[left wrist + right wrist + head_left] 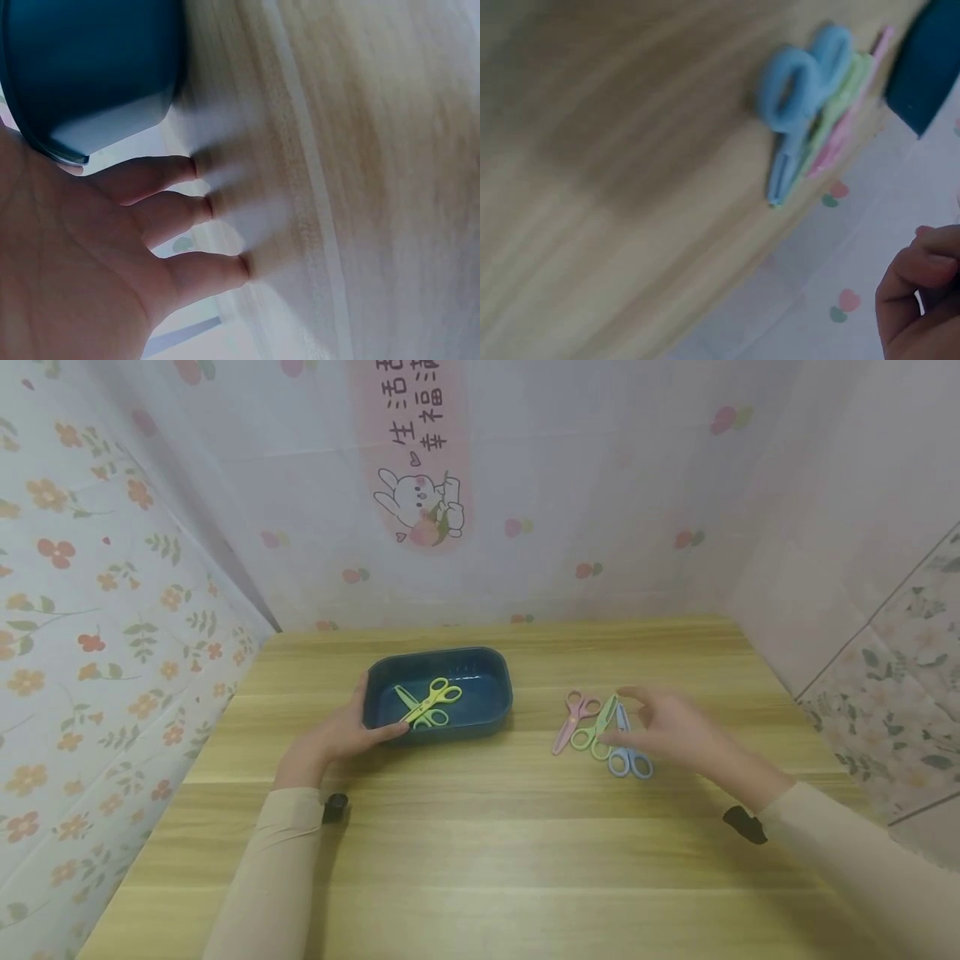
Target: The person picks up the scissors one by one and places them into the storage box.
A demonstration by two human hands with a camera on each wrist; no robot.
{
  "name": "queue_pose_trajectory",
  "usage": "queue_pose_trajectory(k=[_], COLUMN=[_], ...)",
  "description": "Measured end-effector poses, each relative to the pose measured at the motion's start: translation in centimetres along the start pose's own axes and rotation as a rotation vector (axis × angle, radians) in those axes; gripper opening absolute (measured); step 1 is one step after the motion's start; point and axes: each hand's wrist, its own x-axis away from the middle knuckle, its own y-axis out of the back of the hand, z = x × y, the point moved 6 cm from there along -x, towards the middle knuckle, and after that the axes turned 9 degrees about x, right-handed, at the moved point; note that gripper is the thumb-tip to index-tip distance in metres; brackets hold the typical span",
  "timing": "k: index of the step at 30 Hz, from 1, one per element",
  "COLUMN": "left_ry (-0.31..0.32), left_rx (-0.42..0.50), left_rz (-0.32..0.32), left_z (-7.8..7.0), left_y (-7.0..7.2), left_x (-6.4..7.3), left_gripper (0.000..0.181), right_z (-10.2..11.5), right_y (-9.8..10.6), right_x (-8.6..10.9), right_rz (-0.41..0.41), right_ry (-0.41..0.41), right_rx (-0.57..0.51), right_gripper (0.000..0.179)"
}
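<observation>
One wood-grain table carries a dark-blue tray at eleven o'clock; inside, yellow scissors cross over mint-green scissors. The left hand, fingers spread, braces the tray's nine o'clock end. At two o'clock the right hand, thumb and forefinger parted around nothing, hovers by pink scissors, lime-green scissors and blue scissors, the last partly hidden by its thumb.

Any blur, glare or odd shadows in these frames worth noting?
Head: small glints inside the dark blue tray; left wrist: shadows by the left hand streak the table, with a pale sheen on the tray's side; right wrist: the blue scissors look slightly soft, and a broad shadow dims the table.
</observation>
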Motion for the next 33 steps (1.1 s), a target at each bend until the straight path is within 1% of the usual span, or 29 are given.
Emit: queue_pose_trajectory(k=[4,7,12,15,19,22,25,28,33], left_ry=[0.002,0.004,0.007,0.009,0.015,0.017,0.015,0.013,0.005], left_rx=[-0.005,-0.01,-0.019,-0.028,-0.02,-0.01,-0.008,-0.004,-0.004], left_rz=[-0.002,0.0,0.006,0.01,0.008,0.005,0.005,0.006,0.004], left_z=[0.1,0.1,0.2,0.3,0.3,0.4,0.4,0.5,0.2], left_y=[0.0,0.0,0.0,-0.1,-0.1,-0.1,-0.1,-0.1,0.0], left_x=[-0.1,-0.1,-0.2,-0.2,-0.3,-0.3,-0.3,-0.2,-0.1], left_gripper=[0.136,0.137,0.14,0.14,0.14,0.14,0.14,0.14,0.14], right_z=[-1.1,-1.7,-2.3,-2.5,-2.7,-3.2,-4.3,-5.3,-6.8], right_y=[-1.2,-2.3,-3.9,-4.5,-4.8,-4.9,-4.9,-4.6,-3.9], right_x=[0.7,1.1,1.7,1.8,1.8,1.6,1.5,1.5,1.6], right_rz=[-0.009,0.0,0.012,0.016,0.003,0.016,0.043,0.07,0.101], right_ry=[-0.03,-0.038,-0.01,0.0,0.013,-0.003,-0.04,-0.075,-0.121], right_rx=[0.114,0.15,0.206,0.248,0.29,0.265,0.212,0.169,0.141], right_gripper=[0.095,0.094,0.091,0.085,0.073,0.059,0.053,0.053,0.059])
